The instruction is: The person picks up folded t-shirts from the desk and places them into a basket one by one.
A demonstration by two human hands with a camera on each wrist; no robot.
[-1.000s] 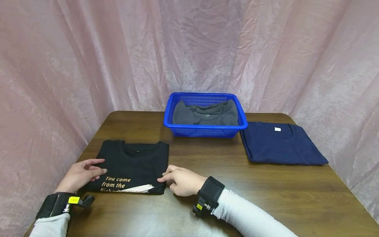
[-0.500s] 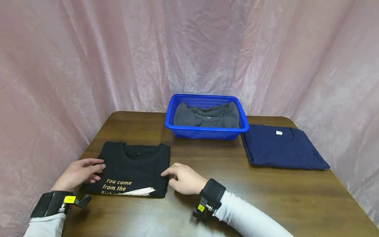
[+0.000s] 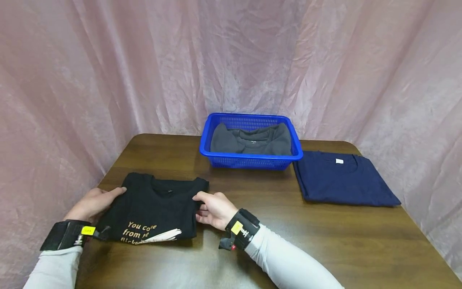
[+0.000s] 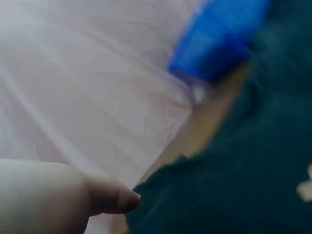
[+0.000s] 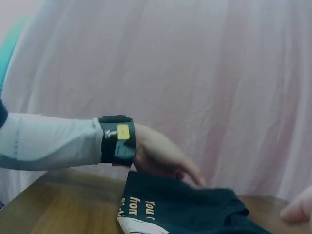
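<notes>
A folded black T-shirt point(image 3: 159, 208) with gold lettering and a white brush-stroke print lies at the left of the table, its near part bowed. My left hand point(image 3: 92, 204) grips its left side, thumb on top and fingers hidden under the cloth. On the other side my right hand point(image 3: 216, 209) pinches the right edge, thumb above and fingers below. In the left wrist view the left thumb point(image 4: 114, 195) presses the shirt's edge. The right wrist view shows the left hand point(image 5: 163, 153) at the far side of the shirt, with the cloth sagging between.
A blue plastic basket point(image 3: 250, 157) holding a folded grey shirt point(image 3: 252, 142) stands at the back of the wooden table point(image 3: 274, 249). To its right lies a folded navy shirt point(image 3: 346, 180) with a white label. Pink curtains point(image 3: 173, 60) hang behind.
Both hands have gone from resting lightly at the black shirt's sides to gripping them. The right fingers have slid underneath, and the shirt's sides have risen and drawn inward, wrinkling the print.
</notes>
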